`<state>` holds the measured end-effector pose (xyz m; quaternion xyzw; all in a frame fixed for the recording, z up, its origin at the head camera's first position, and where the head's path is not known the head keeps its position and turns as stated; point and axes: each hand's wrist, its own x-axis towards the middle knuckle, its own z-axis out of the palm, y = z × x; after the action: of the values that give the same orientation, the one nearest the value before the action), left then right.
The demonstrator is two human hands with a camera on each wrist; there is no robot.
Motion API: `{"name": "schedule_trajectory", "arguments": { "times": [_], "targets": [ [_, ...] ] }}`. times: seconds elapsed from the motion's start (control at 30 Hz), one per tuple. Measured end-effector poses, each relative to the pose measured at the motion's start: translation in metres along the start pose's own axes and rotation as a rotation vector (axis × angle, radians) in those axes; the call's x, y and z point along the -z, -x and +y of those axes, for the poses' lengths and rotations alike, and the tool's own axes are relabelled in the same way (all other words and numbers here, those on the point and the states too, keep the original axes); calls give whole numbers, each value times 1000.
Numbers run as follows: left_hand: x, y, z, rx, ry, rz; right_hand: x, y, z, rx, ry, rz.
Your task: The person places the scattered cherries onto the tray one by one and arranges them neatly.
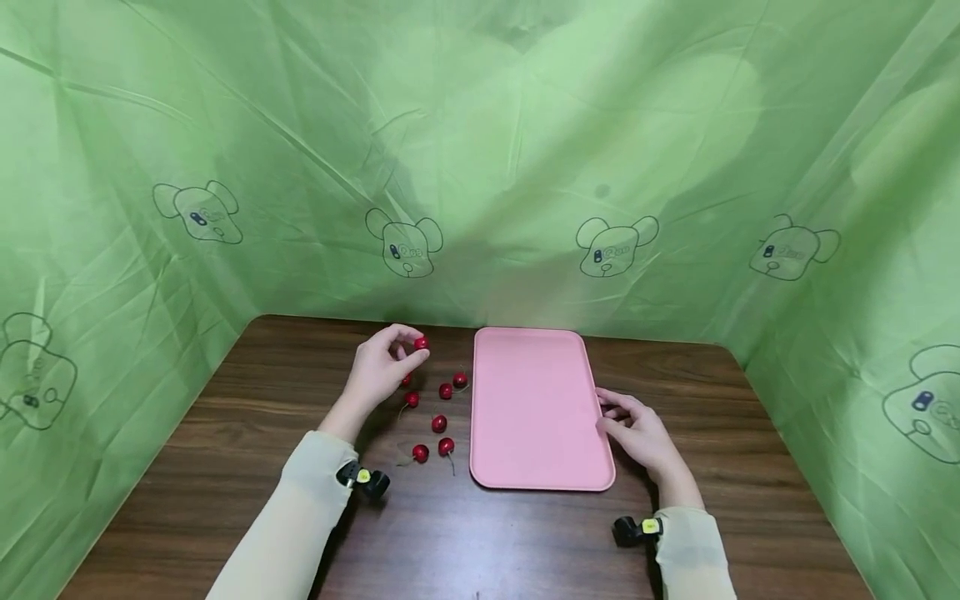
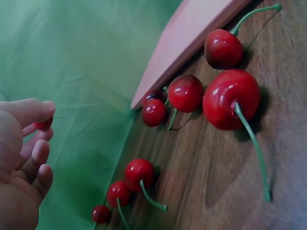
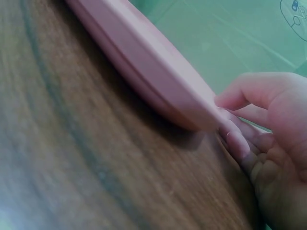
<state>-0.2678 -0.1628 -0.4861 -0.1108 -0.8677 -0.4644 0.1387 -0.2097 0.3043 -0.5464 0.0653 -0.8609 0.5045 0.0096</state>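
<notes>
1. The pink tray [image 1: 534, 408] lies flat on the wooden table [image 1: 465, 533] and holds nothing; it serves as the landmark here.
2. Left of the tray, loose cherries [image 1: 439, 423] lie scattered on the table, the nearest pair by its front left corner.
3. One cherry by the left palm is partly hidden, so the count is uncertain.
4. The right hand [image 1: 637, 433] rests at the tray's right edge, fingers curled against the rim; thumb on top.
5. Beyond the loose fruit, left of the tray's far corner, the left hand [image 1: 382, 371] is raised, pinching a cherry [image 1: 422, 342] between thumb and fingertips.
</notes>
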Motion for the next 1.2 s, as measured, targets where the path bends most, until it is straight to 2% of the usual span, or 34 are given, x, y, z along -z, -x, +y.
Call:
{"name": "schedule_trajectory", "arguments": {
  "times": [0.3, 0.47, 0.63, 0.8, 1.0, 1.2],
  "targets": [
    [-42, -34, 12, -61, -22, -88, 6, -1, 6, -16, -2, 2],
    [-68, -46, 17, -72, -76, -147, 5, -2, 7, -13, -5, -7],
    [-96, -58, 26, -86, -65, -187, 6, -2, 7, -16, -10, -6],
    [-123, -66, 43, -55, -33, -238, 7, 0, 5, -23, -13, -25],
    [-156, -73, 62, -49, -54, -285, 7, 0, 4, -21, -9, -46],
    [-188, -77, 70, -31, -38, -310, 6, 0, 8, 39, 3, -74]
  ]
}}
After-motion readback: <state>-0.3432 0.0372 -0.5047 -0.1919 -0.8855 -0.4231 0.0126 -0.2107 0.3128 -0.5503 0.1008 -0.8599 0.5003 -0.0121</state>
